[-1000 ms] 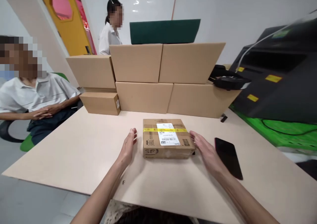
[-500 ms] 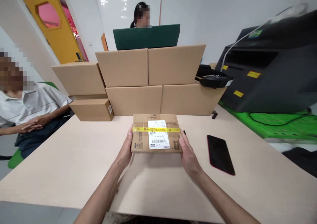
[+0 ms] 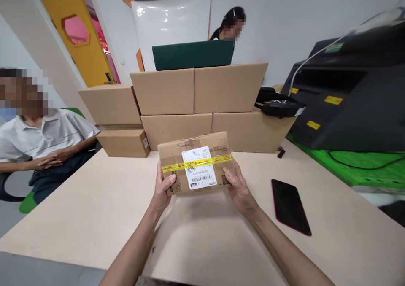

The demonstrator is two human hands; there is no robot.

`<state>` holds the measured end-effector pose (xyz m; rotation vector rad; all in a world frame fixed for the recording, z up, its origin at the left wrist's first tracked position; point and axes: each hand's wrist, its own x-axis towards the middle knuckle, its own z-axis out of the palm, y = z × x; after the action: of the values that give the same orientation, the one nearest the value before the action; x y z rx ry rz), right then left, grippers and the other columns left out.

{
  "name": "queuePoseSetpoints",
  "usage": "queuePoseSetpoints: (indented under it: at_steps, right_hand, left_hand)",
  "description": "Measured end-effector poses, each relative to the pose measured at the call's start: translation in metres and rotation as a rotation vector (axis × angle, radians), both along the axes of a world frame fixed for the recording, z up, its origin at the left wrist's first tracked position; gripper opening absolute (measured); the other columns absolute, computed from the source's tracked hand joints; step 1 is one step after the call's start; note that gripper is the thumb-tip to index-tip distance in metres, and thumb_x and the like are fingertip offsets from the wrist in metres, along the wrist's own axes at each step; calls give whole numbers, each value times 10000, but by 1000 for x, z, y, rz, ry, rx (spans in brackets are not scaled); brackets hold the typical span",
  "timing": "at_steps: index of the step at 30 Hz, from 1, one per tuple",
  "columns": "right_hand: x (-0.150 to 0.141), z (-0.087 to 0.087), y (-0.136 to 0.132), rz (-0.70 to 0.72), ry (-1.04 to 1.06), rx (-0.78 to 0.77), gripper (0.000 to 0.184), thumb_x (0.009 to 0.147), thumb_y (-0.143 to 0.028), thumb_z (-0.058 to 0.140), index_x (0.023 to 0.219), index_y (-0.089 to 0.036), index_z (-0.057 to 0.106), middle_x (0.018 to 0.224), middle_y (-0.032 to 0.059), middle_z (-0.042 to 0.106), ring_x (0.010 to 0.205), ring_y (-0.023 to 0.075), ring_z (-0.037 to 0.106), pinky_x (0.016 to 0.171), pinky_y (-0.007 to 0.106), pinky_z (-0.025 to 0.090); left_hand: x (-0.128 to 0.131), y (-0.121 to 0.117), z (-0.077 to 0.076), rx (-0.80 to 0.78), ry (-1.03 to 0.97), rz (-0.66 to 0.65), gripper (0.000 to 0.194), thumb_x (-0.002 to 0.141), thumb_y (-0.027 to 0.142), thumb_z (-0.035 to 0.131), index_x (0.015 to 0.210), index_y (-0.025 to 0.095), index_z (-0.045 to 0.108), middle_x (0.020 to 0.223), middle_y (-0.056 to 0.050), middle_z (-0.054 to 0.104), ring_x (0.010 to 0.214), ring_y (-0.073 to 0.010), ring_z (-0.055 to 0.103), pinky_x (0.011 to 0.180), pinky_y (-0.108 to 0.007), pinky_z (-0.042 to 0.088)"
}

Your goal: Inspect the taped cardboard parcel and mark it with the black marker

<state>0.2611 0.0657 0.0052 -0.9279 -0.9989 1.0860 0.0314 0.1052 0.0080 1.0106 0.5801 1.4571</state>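
Bare table (image 3: 95,210) lies open from 6 to 9 o'clock of the held parcel (image 3: 196,163), while stacked cartons (image 3: 202,109) wall off 12 o'clock and a black phone (image 3: 290,206) lies at 4 o'clock.

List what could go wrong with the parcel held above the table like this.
1. The parcel is tilted and pinched only at its two short ends by the left hand and right hand; the grip could slip and drop it onto the table.
2. A phone lies close beside the right hand; a swing or drop to that side might hit it.
3. The stacked boxes stand just behind; pushing forward could knock them.
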Motion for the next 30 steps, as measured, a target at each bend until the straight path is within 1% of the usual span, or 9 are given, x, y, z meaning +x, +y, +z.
queuePoseSetpoints:
  at_steps: [3, 5, 7, 12, 17, 20, 24, 26, 30]
  right_hand:
    - [1, 0, 4, 80, 138, -39, 839, 774, -542, 771, 1503, -348, 404, 1542, 40, 543, 1409, 327, 515, 1179, 500, 404]
    - [3, 0, 4, 52, 160, -37, 789, 738, -518, 803, 1434, -340, 477, 1521, 47, 560, 1393, 351, 525, 1159, 508, 424]
    - [6, 0, 3, -17, 160, -27, 753, 714, -507, 819, 1382, -342, 512, 1536, 53, 533, 1413, 369, 494, 1158, 522, 419]
    - [17, 1, 5, -185, 76, 59, 828, 725, -551, 815, 1438, -376, 432, 1615, 65, 389, 1544, 332, 273, 1245, 527, 258]
    - [26, 1, 4, -247, -24, 145, 905, 745, -582, 796, 1507, -371, 357, 1653, 79, 300, 1571, 312, 195, 1255, 520, 216]
    - [30, 1, 4, -262, -34, 174, 898, 743, -557, 808, 1505, -381, 365, 1650, 67, 300, 1557, 331, 230, 1249, 537, 215]
    - [32, 0, 3, -236, -21, 221, 845, 754, -518, 812, 1482, -396, 400, 1632, 54, 327, 1514, 355, 317, 1224, 558, 261]
    - [33, 0, 1, -183, -50, 256, 842, 774, -509, 801, 1497, -405, 382, 1624, 47, 348, 1490, 353, 360, 1207, 547, 301]
    - [30, 2, -7, -75, -139, 306, 927, 786, -528, 795, 1554, -392, 294, 1584, 71, 404, 1445, 363, 421, 1170, 551, 369]
  left_hand:
    - [0, 2, 0, 40, 9, 8, 899, 723, 360, 846, 1507, 291, 413, 1328, -82, 692, 1214, -320, 658, 1033, -408, 515]
    - [-2, 2, -2, 30, 22, -25, 906, 733, 373, 846, 1514, 288, 394, 1366, -93, 667, 1247, -325, 635, 1049, -420, 502]
    - [-3, 3, -6, 3, 27, -73, 866, 759, 428, 834, 1500, 286, 411, 1403, -100, 641, 1283, -328, 608, 1067, -429, 488]
    - [2, 3, -14, -112, -16, -203, 735, 816, 625, 736, 1428, 276, 526, 1451, -99, 615, 1356, -329, 544, 1093, -435, 465]
    - [3, 3, -14, -240, -93, -340, 743, 895, 724, 539, 1436, 213, 548, 1416, -149, 645, 1327, -336, 579, 1086, -479, 471]
    - [0, 4, -16, -307, -120, -412, 719, 960, 696, 423, 1439, 174, 549, 1373, -180, 671, 1236, -332, 654, 1040, -501, 512]
    - [-5, 6, -19, -392, -167, -456, 729, 994, 664, 350, 1449, 125, 533, 1323, -218, 693, 1149, -357, 705, 970, -555, 554]
    - [-7, 8, -19, -429, -203, -471, 741, 992, 669, 341, 1448, 117, 531, 1284, -225, 712, 1125, -373, 716, 949, -582, 561]
    - [-11, 10, -22, -502, -236, -464, 677, 1001, 635, 375, 1424, 137, 554, 1223, -207, 745, 1104, -386, 725, 920, -609, 571]
